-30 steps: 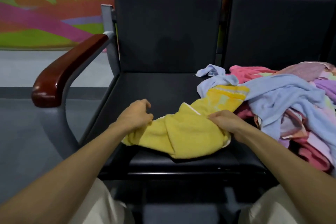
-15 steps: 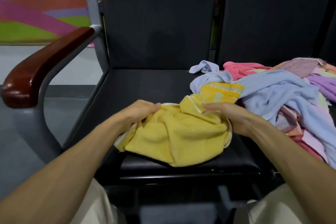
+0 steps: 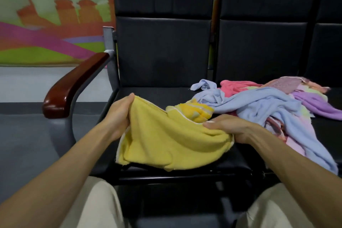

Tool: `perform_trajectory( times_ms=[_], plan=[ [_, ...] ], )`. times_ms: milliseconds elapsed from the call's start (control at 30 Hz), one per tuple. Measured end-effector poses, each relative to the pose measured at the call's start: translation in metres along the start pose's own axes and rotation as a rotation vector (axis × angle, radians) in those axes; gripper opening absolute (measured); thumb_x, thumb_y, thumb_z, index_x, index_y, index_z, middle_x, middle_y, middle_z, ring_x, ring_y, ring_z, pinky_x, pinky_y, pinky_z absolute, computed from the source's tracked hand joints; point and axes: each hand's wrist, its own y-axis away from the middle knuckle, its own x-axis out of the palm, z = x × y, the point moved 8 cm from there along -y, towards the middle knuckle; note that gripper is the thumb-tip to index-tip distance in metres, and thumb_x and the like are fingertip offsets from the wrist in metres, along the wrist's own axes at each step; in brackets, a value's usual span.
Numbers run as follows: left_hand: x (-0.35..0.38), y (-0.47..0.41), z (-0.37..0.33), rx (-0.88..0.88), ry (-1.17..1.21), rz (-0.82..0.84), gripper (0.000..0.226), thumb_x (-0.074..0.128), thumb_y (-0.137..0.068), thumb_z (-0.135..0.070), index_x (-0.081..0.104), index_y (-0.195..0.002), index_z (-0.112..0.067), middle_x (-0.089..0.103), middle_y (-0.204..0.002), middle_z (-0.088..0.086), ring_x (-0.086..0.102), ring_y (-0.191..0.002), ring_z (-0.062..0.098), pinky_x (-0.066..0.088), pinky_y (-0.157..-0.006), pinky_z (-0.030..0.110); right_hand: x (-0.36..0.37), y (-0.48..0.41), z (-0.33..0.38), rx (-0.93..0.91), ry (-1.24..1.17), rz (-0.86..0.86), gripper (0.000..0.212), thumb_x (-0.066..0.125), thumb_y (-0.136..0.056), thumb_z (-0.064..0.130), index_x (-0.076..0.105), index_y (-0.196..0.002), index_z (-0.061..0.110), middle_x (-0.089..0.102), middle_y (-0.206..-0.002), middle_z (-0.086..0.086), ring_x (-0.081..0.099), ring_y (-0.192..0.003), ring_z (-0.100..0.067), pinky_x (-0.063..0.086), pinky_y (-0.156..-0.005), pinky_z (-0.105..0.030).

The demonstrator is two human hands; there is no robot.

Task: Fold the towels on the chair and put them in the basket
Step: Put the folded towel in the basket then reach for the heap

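Up and out beyond the left hand (image 3: 118, 116), a painted wall mural (image 3: 55, 24) — orange towers, pink and purple bands, lime green below. Under it a pale strip (image 3: 37, 83), then grey floor (image 3: 22, 135). Nearer than the left hand and the right hand (image 3: 231, 127), beige trouser legs (image 3: 96, 209) — one toward each lower corner.

A bare strip is left at the back of the black padded chair seat (image 3: 157, 96), behind the crumpled yellow terry towel (image 3: 166, 140) by which the front is covered. The left side is bounded by the glossy brown wooden armrest (image 3: 74, 83). The right side is blocked by a tangled heap of pale blue, pink and purple towels (image 3: 268, 105), and the rear is closed by the black backrest (image 3: 162, 48).
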Motion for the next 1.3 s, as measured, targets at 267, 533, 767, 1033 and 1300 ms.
perform_trajectory(
  times_ms=[267,533,767,1033,1300],
  plan=[
    [0.013,0.035,-0.129,0.208,0.383,0.044,0.034,0.052,-0.097,-0.037,0.064,-0.104,-0.006,0.073,-0.096,0.013,0.072,-0.088,0.024,0.058,-0.067,0.033,-0.053,0.061,0.149,-0.515,-0.881,-0.304,0.025,0.042,-0.104,0.021,0.061,-0.092,0.009,0.067,-0.091,-0.011,0.065,-0.085,-0.022,0.056,-0.079,-0.037],
    [-0.02,0.08,-0.194,0.307,0.394,-0.048,0.043,0.067,-0.083,-0.035,0.062,-0.118,-0.01,0.065,-0.101,0.011,0.065,-0.098,0.027,0.055,-0.085,0.04,-0.073,0.124,0.203,-0.693,-1.071,-0.353,0.022,0.051,-0.094,-0.002,0.063,-0.109,0.008,0.066,-0.114,-0.017,0.066,-0.096,-0.029,0.057,-0.079,-0.041],
    [-0.026,0.116,-0.239,0.457,0.044,-0.062,0.018,0.045,-0.1,-0.014,0.062,-0.103,-0.008,0.063,-0.085,0.008,0.062,-0.073,0.019,0.055,-0.065,0.038,-0.1,0.178,0.222,-0.797,-0.386,-0.932,0.019,0.054,-0.097,0.008,0.067,-0.108,0.015,0.065,-0.096,0.004,0.065,-0.096,-0.019,0.056,-0.087,-0.043],
    [-0.039,0.117,-0.225,0.358,-0.022,-0.061,0.022,0.056,-0.096,-0.011,0.06,-0.116,-0.003,0.064,-0.098,0.008,0.062,-0.086,0.021,0.051,-0.066,0.034,-0.101,0.171,0.21,-0.668,0.043,-1.029,0.04,0.036,-0.105,0.023,0.043,-0.144,0.023,0.052,-0.134,-0.008,0.049,-0.123,-0.028,0.042,-0.097,-0.039],
    [-0.026,0.111,-0.213,0.299,0.071,0.08,0.014,0.046,-0.1,-0.02,0.058,-0.097,-0.013,0.056,-0.081,0.001,0.055,-0.074,0.015,0.045,-0.067,0.031,-0.092,0.146,0.199,-0.355,-0.624,-0.419,0.025,0.067,-0.088,0.016,0.062,-0.107,0.001,0.065,-0.091,-0.012,0.059,-0.075,-0.019,0.05,-0.068,-0.033]
  ],
)
